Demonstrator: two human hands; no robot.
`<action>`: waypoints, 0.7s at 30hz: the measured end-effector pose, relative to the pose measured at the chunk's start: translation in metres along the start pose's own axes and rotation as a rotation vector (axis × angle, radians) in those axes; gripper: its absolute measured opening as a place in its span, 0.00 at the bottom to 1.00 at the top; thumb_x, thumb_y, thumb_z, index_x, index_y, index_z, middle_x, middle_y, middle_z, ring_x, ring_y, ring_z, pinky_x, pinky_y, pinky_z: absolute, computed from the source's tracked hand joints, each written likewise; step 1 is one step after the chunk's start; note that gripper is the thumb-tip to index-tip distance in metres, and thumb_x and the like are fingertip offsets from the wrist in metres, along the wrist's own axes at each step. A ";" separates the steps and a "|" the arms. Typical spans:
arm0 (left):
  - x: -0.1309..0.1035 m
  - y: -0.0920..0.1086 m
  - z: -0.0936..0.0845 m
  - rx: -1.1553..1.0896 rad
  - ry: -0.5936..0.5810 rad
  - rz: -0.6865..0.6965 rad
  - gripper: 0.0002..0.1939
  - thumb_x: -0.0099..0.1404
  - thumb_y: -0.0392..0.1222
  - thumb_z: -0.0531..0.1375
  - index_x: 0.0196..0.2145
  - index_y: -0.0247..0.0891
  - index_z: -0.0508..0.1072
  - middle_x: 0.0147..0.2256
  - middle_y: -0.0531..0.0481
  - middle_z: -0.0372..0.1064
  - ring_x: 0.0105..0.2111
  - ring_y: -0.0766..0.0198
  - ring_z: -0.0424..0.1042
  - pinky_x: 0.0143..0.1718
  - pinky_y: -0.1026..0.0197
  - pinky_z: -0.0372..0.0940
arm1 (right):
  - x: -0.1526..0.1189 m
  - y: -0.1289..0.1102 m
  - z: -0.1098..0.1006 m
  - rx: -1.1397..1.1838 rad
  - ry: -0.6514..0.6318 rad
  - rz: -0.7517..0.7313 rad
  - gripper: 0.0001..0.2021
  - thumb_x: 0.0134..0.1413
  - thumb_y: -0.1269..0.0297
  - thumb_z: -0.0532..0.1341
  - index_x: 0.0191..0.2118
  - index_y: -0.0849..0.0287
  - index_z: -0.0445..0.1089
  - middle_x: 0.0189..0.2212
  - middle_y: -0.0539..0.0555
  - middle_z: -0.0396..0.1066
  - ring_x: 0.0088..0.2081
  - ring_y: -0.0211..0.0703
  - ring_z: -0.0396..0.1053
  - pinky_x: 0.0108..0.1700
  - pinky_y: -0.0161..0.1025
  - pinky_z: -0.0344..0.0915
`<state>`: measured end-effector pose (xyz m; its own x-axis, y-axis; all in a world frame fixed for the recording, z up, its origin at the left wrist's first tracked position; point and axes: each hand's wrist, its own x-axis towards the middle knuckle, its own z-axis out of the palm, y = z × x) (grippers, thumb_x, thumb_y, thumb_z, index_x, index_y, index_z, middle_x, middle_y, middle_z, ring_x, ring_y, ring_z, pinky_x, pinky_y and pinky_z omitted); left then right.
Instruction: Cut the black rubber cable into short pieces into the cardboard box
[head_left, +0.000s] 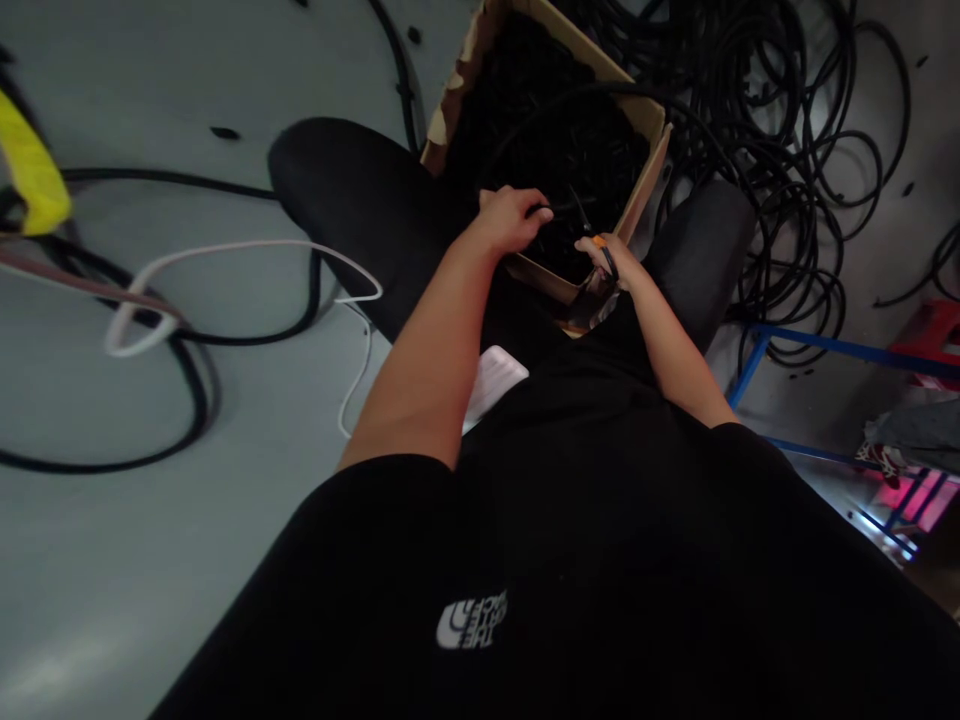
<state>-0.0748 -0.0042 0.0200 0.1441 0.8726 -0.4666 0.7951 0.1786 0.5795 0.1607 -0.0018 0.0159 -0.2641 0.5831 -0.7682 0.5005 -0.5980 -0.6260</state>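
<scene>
Past the black shirt [622, 520], black cable [538, 209] is being pinched by the left hand [514, 218], an orange-handled tool [599, 241] gripped by the right hand [609, 258], the box [649, 182] seemingly being kept close for reach

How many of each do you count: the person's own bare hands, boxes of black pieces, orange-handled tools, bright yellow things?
Left hand and right hand: 2
Box of black pieces: 1
Orange-handled tool: 1
Bright yellow thing: 1
Total: 5

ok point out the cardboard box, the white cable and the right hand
Cardboard box [649, 182], head view: right wall
White cable [240, 243], head view: upper curve
Right hand [621, 256], head view: its back
</scene>
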 end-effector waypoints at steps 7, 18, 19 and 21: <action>0.001 -0.006 0.007 0.046 0.034 -0.038 0.21 0.83 0.50 0.57 0.64 0.44 0.82 0.59 0.35 0.84 0.71 0.30 0.72 0.76 0.28 0.57 | -0.004 -0.006 0.012 -0.150 0.082 0.106 0.24 0.82 0.56 0.68 0.30 0.52 0.63 0.16 0.43 0.57 0.19 0.35 0.55 0.20 0.32 0.53; 0.002 -0.016 0.011 0.075 0.006 -0.080 0.22 0.88 0.52 0.58 0.66 0.37 0.80 0.62 0.38 0.84 0.74 0.32 0.68 0.77 0.27 0.53 | -0.002 -0.001 0.018 -0.152 0.062 0.082 0.23 0.77 0.62 0.72 0.29 0.53 0.64 0.17 0.45 0.62 0.20 0.36 0.59 0.21 0.32 0.56; 0.002 -0.015 0.010 0.070 0.009 -0.083 0.22 0.87 0.52 0.58 0.66 0.39 0.81 0.62 0.38 0.84 0.75 0.31 0.68 0.77 0.27 0.54 | -0.002 -0.001 0.019 -0.153 0.055 0.083 0.23 0.77 0.61 0.72 0.30 0.53 0.64 0.17 0.45 0.62 0.21 0.37 0.60 0.21 0.31 0.56; 0.001 -0.014 0.009 0.068 0.010 -0.086 0.22 0.86 0.53 0.59 0.66 0.39 0.81 0.64 0.38 0.83 0.75 0.31 0.68 0.78 0.27 0.54 | -0.004 -0.002 0.022 -0.124 0.031 0.100 0.22 0.79 0.60 0.72 0.31 0.53 0.64 0.18 0.46 0.62 0.22 0.37 0.62 0.21 0.31 0.57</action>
<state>-0.0805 -0.0098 0.0052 0.0683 0.8601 -0.5055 0.8424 0.2218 0.4911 0.1428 -0.0151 0.0172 -0.1837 0.5420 -0.8200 0.6217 -0.5821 -0.5241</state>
